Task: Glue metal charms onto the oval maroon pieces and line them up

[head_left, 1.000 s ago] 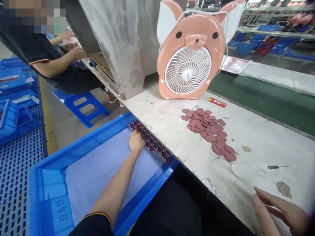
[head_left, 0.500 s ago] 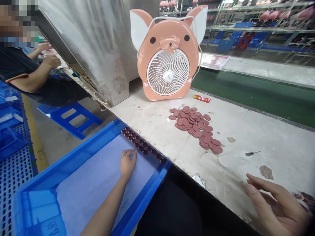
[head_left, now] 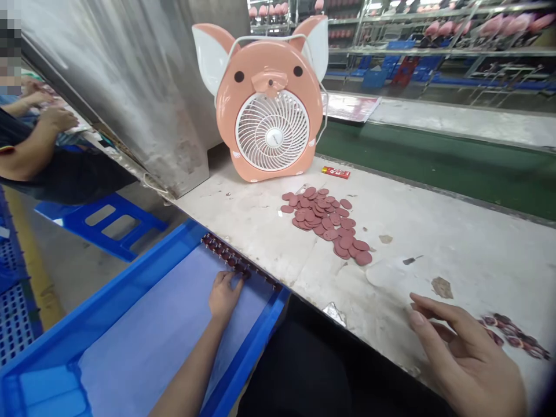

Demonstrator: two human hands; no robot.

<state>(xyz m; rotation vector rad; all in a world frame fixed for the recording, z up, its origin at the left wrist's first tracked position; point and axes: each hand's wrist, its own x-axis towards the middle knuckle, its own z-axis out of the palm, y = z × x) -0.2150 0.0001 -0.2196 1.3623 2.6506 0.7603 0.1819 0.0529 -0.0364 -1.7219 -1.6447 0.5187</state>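
My left hand (head_left: pixel 225 296) is over the blue tray (head_left: pixel 143 269). Its thumb and fingertips are closed on a small dark red part (head_left: pixel 245 274) at the edge of the rows of similar parts (head_left: pixel 219 249) along the tray's table side. The fingers partly cover that part. My right hand (head_left: pixel 464 347) hovers above the pale tabletop, loosely curled, with thumb and index finger apart and nothing visible between them. Just beyond its knuckles lies a cluster of small dark red, shiny parts (head_left: pixel 515 333). A pile of flat reddish-brown oval discs (head_left: pixel 324 217) is spread across the table (head_left: pixel 243 217).
A pink pig-shaped fan (head_left: pixel 269 110) stands behind the discs, beside a metal housing (head_left: pixel 143 87). A red packet (head_left: pixel 336 172) and a small dark tool (head_left: pixel 412 260) lie on the table. A green belt (head_left: pixel 434 162) runs behind. At left are a person's arm (head_left: pixel 30 145) and a blue stool (head_left: pixel 104 223).
The camera view has swung to the right. My left fingertips have moved in against the dark red parts. The cluster beside my right hand shows more fully.
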